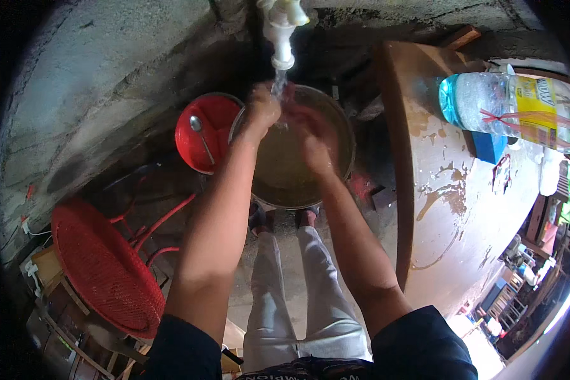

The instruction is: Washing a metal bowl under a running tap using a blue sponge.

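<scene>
Water runs from a white plastic faucet at the top middle. My left hand is beside the stream with its fingers curled; whether it holds anything cannot be told. My right hand is to the right and lower, against a blurred reddish thing, perhaps a plate or bowl, which is under the stream. Both hands are over a large round basin with a metal-looking rim. Left of the basin, a metal spoon lies in a red divided plate or dish.
A red woven chair stands at the lower left. On the right, a wet countertop holds a clear plastic bottle with a yellow label and a blue block-like thing. A rough concrete wall rises behind the basin.
</scene>
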Motion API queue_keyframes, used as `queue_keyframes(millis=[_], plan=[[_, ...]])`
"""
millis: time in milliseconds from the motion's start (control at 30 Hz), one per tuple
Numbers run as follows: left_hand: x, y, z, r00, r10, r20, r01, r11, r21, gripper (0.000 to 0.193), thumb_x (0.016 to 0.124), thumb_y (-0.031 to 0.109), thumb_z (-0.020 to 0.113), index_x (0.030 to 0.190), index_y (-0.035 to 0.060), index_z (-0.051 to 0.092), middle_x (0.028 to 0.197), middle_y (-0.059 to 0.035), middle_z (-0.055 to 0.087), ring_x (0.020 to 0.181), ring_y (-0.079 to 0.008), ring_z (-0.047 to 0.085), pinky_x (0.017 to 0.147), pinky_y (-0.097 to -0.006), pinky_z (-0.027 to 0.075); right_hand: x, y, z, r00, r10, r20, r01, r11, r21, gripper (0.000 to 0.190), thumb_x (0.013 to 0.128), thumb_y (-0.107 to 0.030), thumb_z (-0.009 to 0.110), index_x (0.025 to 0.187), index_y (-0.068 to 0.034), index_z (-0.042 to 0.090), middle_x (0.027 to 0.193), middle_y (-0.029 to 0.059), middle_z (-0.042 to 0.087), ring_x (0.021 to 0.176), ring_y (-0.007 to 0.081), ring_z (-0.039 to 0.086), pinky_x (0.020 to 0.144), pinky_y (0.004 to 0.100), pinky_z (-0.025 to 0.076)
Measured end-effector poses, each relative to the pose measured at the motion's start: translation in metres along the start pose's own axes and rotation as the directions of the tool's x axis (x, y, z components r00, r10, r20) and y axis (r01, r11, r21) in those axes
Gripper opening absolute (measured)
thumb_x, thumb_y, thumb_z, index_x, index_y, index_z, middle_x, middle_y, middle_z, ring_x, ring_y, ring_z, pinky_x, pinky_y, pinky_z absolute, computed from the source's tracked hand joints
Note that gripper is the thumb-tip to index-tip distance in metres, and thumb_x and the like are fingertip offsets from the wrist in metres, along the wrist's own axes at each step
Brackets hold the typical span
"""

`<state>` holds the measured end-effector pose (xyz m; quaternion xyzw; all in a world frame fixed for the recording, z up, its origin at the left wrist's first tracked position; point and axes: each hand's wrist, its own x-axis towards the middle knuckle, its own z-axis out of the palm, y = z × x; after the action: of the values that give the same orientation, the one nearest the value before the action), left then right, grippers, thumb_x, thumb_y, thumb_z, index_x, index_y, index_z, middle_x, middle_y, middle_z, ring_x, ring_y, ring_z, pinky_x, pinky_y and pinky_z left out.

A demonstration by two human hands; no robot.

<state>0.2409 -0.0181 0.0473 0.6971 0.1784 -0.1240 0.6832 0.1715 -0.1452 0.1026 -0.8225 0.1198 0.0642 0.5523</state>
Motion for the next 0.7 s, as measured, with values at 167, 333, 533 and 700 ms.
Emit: queue_keyframes(millis=[167,333,533,700], plan=[[0.023,-0.015,0.011,0.980,0.201,-0.006,-0.175,0.867,0.467,0.023,0.099,0.020,0.053,0.102,-0.0007,0.063,0.096,-0.0151,0.071,0.091,-0.0314,0.069,0.079,-0.0456,0.054,0.034,0.087,-0.061,0.953,-0.161,-0.256,-0.030,0.792,-0.610,0.034,0.093,-0.025,0.063,0.122,-0.008,0.065,0.121,0.0221,0.063,0.113,0.0375,0.061,0.095,0.0467,0.049],[-0.011,-0.003,-0.056,0.977,0.206,-0.057,-0.107,0.703,0.703,0.030,0.086,0.021,0.066,0.111,0.0050,0.066,0.108,-0.0208,0.070,0.106,-0.0416,0.064,0.087,-0.0511,0.050,0.060,0.101,-0.035,0.979,0.028,-0.203,-0.148,0.778,-0.611,0.034,0.091,-0.026,0.064,0.122,-0.011,0.067,0.125,0.0210,0.064,0.116,0.0390,0.061,0.095,0.0513,0.050],[-0.079,-0.079,-0.106,0.978,0.148,-0.145,-0.014,0.746,0.666,0.040,0.088,0.015,0.064,0.125,0.0038,0.053,0.108,-0.0272,0.067,0.106,-0.0441,0.064,0.086,-0.0524,0.050,0.121,0.073,-0.004,0.987,-0.159,0.031,0.135,0.702,-0.700,0.028,0.089,-0.029,0.065,0.108,-0.009,0.072,0.105,0.0172,0.071,0.101,0.0399,0.067,0.091,0.0516,0.052],[-0.130,-0.109,-0.130,0.973,0.219,-0.067,-0.125,0.755,0.644,0.040,0.091,0.016,0.062,0.126,0.0014,0.050,0.106,-0.0305,0.066,0.105,-0.0468,0.063,0.086,-0.0520,0.051,0.095,0.034,0.079,0.909,-0.365,0.203,0.384,0.538,-0.751,0.027,0.085,-0.026,0.072,0.107,-0.012,0.073,0.099,0.0151,0.072,0.094,0.0345,0.069,0.085,0.0477,0.054]])
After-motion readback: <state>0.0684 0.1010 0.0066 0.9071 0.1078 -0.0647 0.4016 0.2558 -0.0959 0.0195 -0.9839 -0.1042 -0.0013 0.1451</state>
